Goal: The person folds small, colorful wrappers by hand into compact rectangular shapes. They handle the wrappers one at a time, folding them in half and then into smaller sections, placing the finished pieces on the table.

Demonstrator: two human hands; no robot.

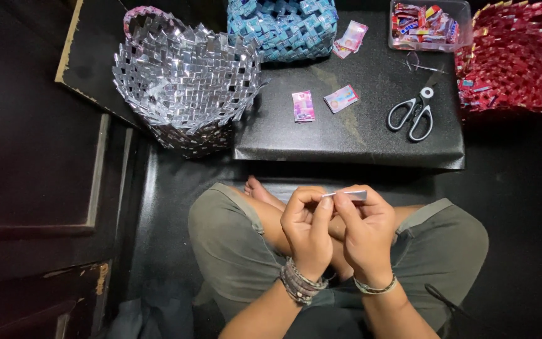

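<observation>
Silver folded strip (345, 195) sits pinched between the fingertips of both hands: left hand (307, 229) grips its near end, right hand (366, 231) the other, above the lap.

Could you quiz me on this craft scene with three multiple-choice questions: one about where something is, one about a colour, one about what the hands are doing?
1. Where do the scissors lie?
A. on the black board
B. in the clear tub
C. on the floor

2. What colour is the woven basket at left?
A. red
B. silver
C. green

3. What are the left hand and right hand doing?
A. resting empty
B. gripping scissors
C. pinching a folded silver strip

Answers: A, they rest on the board's right side; B, its woven pieces shine silver; C, both hands' fingertips meet on the strip.
</observation>
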